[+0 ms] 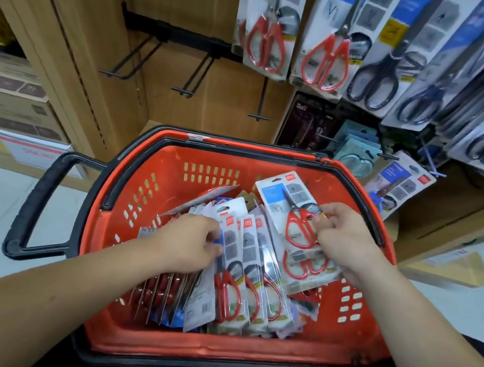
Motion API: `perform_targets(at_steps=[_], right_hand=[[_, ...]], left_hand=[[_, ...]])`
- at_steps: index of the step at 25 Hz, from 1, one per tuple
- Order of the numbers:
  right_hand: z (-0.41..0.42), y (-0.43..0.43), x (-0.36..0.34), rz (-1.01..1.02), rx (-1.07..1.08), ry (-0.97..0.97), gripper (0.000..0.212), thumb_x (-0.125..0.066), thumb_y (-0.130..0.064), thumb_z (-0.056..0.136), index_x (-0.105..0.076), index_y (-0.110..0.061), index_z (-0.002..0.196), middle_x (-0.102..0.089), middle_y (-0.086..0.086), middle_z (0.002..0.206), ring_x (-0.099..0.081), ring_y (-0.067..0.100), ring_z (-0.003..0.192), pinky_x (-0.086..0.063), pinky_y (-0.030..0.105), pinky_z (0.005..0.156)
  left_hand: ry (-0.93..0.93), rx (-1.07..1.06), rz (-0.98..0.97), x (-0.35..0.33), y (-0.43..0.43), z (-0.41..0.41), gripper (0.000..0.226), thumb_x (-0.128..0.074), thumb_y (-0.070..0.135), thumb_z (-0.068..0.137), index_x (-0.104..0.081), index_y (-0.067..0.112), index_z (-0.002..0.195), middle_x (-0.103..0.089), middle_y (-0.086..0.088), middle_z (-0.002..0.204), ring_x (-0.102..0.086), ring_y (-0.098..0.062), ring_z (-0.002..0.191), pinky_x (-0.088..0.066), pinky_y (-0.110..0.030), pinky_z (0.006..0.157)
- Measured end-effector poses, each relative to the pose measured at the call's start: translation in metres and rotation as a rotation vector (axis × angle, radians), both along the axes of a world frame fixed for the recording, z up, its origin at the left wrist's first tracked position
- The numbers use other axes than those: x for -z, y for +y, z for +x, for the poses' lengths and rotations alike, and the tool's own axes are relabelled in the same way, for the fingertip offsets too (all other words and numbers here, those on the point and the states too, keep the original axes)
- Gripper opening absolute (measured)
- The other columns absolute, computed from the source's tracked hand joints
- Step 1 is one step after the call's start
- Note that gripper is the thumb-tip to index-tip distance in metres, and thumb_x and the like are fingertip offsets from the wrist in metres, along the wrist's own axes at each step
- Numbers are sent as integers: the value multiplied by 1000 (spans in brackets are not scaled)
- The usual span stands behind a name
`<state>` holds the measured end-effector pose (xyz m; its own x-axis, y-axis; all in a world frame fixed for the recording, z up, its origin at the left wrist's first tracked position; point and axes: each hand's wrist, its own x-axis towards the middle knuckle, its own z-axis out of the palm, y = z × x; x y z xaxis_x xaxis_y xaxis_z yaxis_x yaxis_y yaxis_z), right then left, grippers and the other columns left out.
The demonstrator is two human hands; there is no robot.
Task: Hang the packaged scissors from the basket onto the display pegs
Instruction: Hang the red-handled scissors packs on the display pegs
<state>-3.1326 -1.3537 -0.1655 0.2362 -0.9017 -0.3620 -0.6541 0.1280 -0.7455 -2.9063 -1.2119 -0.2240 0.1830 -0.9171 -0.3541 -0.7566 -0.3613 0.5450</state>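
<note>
Both hands [345, 234] apparently on packaged scissors [289, 220]

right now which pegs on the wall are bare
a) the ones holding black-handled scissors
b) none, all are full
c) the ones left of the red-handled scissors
c: the black pegs on the wooden panel hang empty, left of the hanging red-handled scissors packs.
</note>
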Motion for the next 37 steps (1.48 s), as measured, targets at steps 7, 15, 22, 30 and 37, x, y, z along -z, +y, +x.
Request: perform_targets(at_steps=[7,15,22,30,37], right_hand=[[4,4,24,142,-31,-52,41,-71,-10,99,-58,-16,137,-61,8,110,-63,19,92,-47,24,68],[-14,6,27,99,-12,-65,24,-59,1,97,-67,-18,110,-73,3,88,-63,15,71,-44,24,59],[-29,23,45,229,10,-230,20,-61,-6,101,-66,-18,117,-79,-9,100,-74,6,94,-57,22,82],[-18,36,55,294,-32,-197,23,-58,-5,103,-69,-19,116,-81,-2,94,-78,16,91,-62,38,92],[-11,38,49,321,-6,-288,22,-62,-4,103,-68,-22,112,-81,-1,90,-77,5,78,-57,17,69]], left_hand=[[-166,286,277,5,-7,-27,128,-60,96,67,-25,24,167,2,0,176,14,-30,162,-6,-50,132],[-384,277,227,18,-3,-51,115,-27,101,76,24,42,161,-21,-30,168,14,-43,160,7,-55,130],[-9,-50,-48,15,-14,-65,92,-58,63,96,-21,16,166,-53,-9,152,-31,-28,153,-30,-38,124],[-56,-68,113,10,-2,-58,72,-40,54,106,-19,17,165,-64,-18,123,-35,-36,144,-33,-43,118],[486,-376,34,-4,-14,-65,30,-43,21,100,-60,40,117,-60,0,74,-63,-15,74,-48,-23,67]])
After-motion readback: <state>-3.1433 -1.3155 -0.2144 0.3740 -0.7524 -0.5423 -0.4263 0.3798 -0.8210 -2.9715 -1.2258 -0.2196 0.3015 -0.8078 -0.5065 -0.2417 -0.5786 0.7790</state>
